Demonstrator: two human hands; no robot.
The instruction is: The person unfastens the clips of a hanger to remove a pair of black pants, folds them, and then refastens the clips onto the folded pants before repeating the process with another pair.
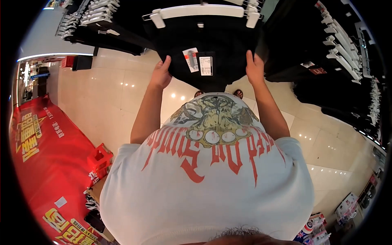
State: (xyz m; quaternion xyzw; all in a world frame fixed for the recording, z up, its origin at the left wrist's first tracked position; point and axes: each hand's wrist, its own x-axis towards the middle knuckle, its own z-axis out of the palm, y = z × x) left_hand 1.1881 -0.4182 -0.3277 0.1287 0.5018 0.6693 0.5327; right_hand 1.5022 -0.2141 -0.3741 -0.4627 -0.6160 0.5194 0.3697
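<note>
Head view: the black garment [230, 49] hangs in front of the person, between both hands, from a white hanger [200, 11] with a clip at each end. The left hand [161, 74] grips its left edge, thumb on the near face; the fingers behind the cloth cannot be fully seen. The right hand [255, 69] holds the opposite edge, thumb likewise uppermost. The hands stand wide apart, at roughly equal height. Two tags, a red-and-white tag [190, 60] and a printed label [206, 65], lie side by side on the garment's front. Tiled floor [106, 83] below; red cloth [53, 151] and a red crate [100, 158] at left.
</note>
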